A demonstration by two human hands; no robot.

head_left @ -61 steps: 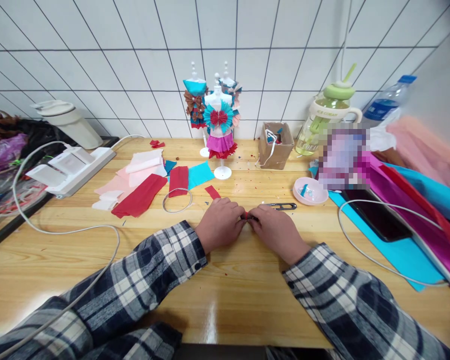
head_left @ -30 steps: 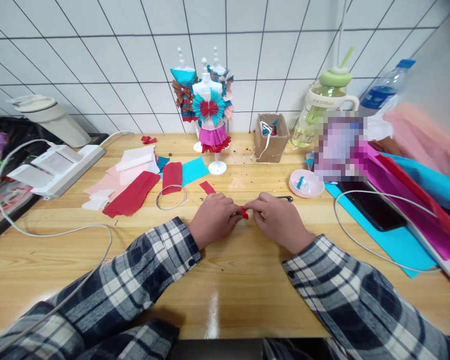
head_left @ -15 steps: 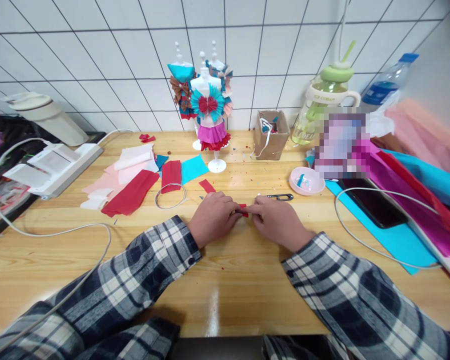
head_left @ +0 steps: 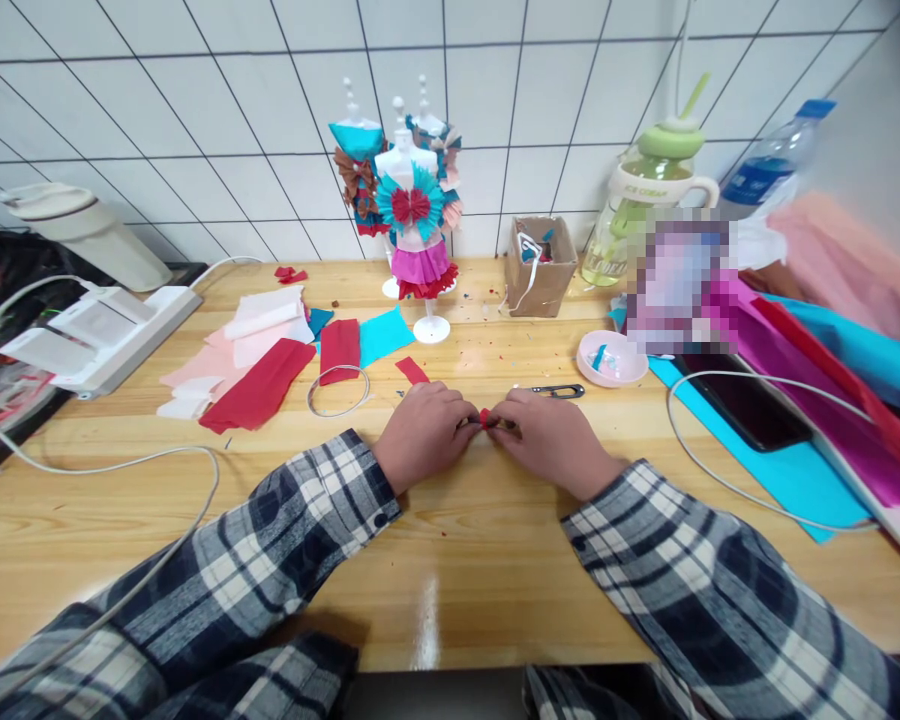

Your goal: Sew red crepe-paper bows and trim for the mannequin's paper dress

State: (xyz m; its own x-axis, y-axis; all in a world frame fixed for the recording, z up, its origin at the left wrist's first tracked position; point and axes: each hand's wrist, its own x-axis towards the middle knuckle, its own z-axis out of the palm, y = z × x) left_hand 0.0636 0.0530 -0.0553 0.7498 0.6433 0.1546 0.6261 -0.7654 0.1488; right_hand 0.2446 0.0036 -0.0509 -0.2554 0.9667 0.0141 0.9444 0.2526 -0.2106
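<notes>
Between my two hands, over the middle of the wooden table, is a small red piece of paper (head_left: pixel 484 418). My left hand (head_left: pixel 429 436) pinches its left end, fingers curled. The right end is pinched by my right hand (head_left: pixel 551 440), with its fingertips close to those of the left. Most of the piece is hidden by the fingers. A red strip (head_left: pixel 412 370) lies just behind my left hand. Black thread snips (head_left: pixel 559 391) rest behind my right hand, beside a pink bowl (head_left: pixel 612 359) with small bits in it.
Small dress forms (head_left: pixel 412 200) in paper outfits stand at the back, near a cardboard box (head_left: pixel 540 268). Coloured sheets (head_left: pixel 259 385) and a wire ring (head_left: pixel 338 391) lie left. A phone (head_left: pixel 750 405), cable and bottles are right.
The fingers of my right hand have curled in from a more stretched position and now pinch the red piece, which looks more bunched. The view has shifted slightly.
</notes>
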